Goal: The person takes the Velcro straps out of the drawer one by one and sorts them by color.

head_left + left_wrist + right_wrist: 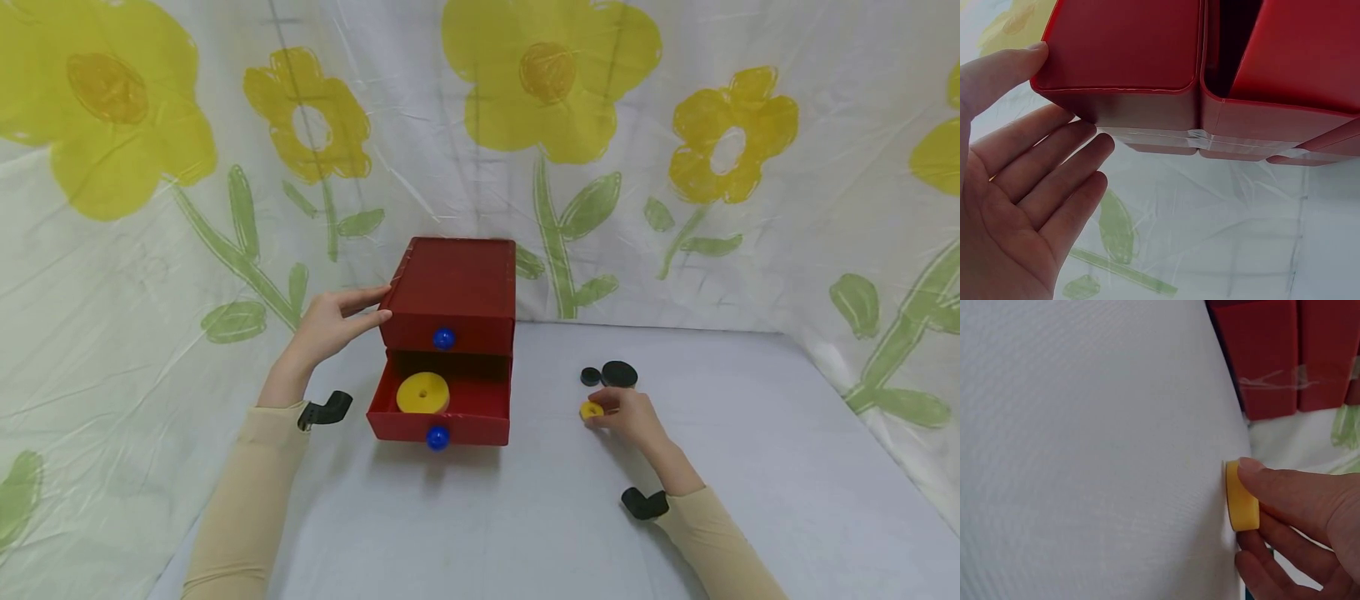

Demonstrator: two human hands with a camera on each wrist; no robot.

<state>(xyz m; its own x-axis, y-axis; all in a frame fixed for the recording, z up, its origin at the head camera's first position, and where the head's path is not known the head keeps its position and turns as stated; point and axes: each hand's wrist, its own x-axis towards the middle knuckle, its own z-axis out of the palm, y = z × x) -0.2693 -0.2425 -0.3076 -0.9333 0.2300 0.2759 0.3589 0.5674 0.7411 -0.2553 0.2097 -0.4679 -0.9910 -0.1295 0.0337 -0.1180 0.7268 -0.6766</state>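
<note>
A small yellow disc (589, 411) is pinched between the thumb and fingers of my right hand (633, 419), close over the table. In the right wrist view the thumb lies on one edge of the disc (1244, 499). My left hand (324, 327) touches the left side of a red two-drawer box (457, 279). In the left wrist view, the thumb is at a box edge and the extended fingers reach along its side. The lower drawer (472, 429) stands pulled out with a larger yellow disc (411, 398) inside; the upper drawer (412, 332) is closed.
Just beyond my right hand lie a small black disc (590, 377) and a larger black disc (619, 373). Each drawer has a blue knob (444, 338). Behind the white table (555, 508) hangs a flower-printed sheet (427, 175). Clear tape (1235, 144) runs along the box.
</note>
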